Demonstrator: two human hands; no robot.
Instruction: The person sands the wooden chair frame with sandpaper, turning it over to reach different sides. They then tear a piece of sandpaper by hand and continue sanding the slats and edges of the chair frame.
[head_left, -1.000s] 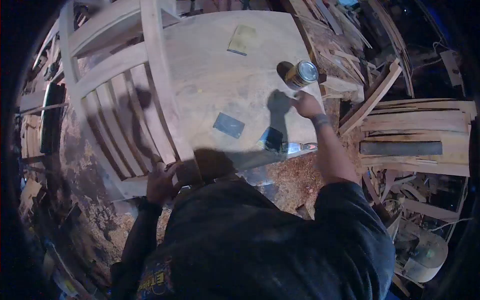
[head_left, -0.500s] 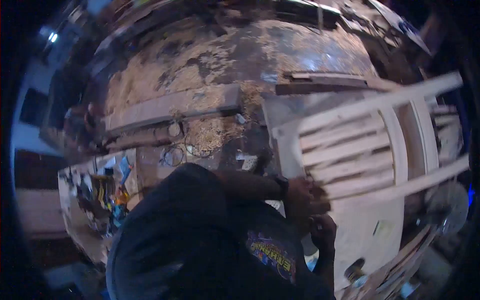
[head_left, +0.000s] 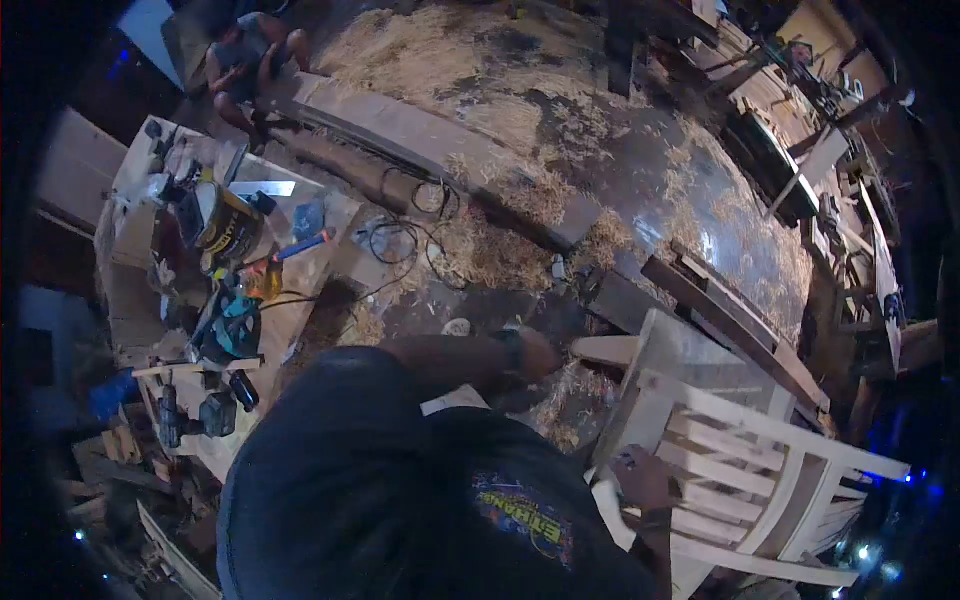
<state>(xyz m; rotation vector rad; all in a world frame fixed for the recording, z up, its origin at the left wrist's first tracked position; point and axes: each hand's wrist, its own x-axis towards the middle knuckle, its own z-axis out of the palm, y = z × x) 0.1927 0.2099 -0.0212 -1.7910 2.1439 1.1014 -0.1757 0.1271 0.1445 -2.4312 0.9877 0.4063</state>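
Observation:
My left hand (head_left: pixel 540 352) is stretched out over the floor, smeared by motion, its fingers not clear. Just beyond it the rounded end of a pale wooden piece (head_left: pixel 606 349) sticks out from a wide board (head_left: pixel 690 350). My right hand (head_left: pixel 643 477) is at the near end of a slatted wooden frame (head_left: pixel 790 470), its fingers bent over the wood there. The frame has two long side posts, several slats and curved crosspieces, and it lies on the board. A curved pale piece (head_left: pixel 612 512) shows below my right hand, partly behind my shirt.
A workbench (head_left: pixel 320 215) on the left bears a yellow-and-black bucket (head_left: pixel 228 222), a teal power tool (head_left: pixel 238 325) and a cable. A long plank (head_left: pixel 400 130) lies amid wood shavings. Another person (head_left: pixel 245 65) sits at the far left. Dark timbers (head_left: pixel 735 320) lie beyond the board.
My view has turned left. My hands, earlier close together at the slatted frame, are now apart: the left has moved off it, the right stays at its near end.

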